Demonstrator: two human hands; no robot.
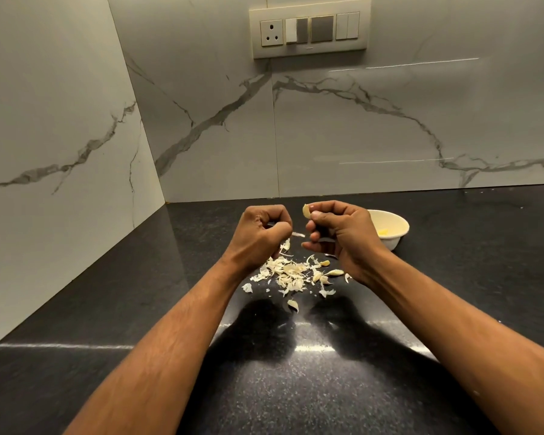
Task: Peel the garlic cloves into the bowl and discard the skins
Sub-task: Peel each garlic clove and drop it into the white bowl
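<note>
Here, right hand (339, 233) pinching garlic clove (306, 211), left hand (259, 235) pinching skin strip (298, 235)

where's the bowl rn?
Head view, right of centre: the white bowl sits on the black counter just behind the right hand, near the marble wall.

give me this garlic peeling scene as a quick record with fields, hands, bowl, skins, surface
left hand: fingers curled, pinching a strip of skin
right hand: holds a garlic clove at its fingertips
bowl: white, on the counter behind the right hand, something pale yellow inside
skins: loose pile on the counter below the hands, a few unpeeled cloves at its right edge
surface: dark speckled counter, marble-look wall behind
switch panel: on the wall above
</note>
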